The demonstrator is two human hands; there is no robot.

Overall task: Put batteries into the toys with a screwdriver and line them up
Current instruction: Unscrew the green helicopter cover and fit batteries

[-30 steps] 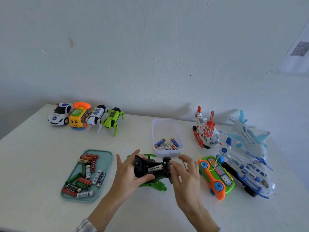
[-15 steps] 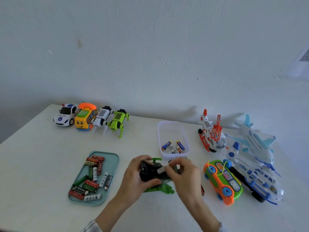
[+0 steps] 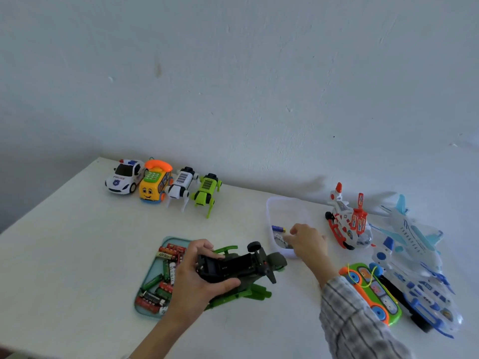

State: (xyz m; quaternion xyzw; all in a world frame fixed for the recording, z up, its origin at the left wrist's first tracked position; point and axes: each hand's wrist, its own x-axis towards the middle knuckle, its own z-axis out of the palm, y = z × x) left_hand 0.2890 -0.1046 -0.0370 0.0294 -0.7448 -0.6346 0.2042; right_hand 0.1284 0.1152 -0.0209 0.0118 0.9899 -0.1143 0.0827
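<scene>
My left hand (image 3: 197, 278) grips a black and green toy plane (image 3: 233, 268), held upside down just above the table. Its battery bay faces up, open, with no battery showing inside. My right hand (image 3: 308, 242) reaches into a clear plastic tub (image 3: 282, 200), fingers curled down among the loose batteries; the fingertips are hidden. A blue battery (image 3: 277, 228) lies in the tub to the left of that hand. A teal tray (image 3: 153, 270) with several red, green and white batteries (image 3: 166, 278) sits partly under my left hand. No screwdriver is visible.
Along the back left stand a police car (image 3: 124, 177), a yellow phone bus (image 3: 155, 182), a white robot dog (image 3: 181, 186) and a green robot dog (image 3: 207, 191). On the right are a red-white helicopter (image 3: 348, 221), two blue-white planes (image 3: 412, 237) and an orange-green car (image 3: 373, 291).
My right hand pinched the white battery out of the toy's bay, then moved right and away into the clear tub. My left hand kept hold of the toy.
</scene>
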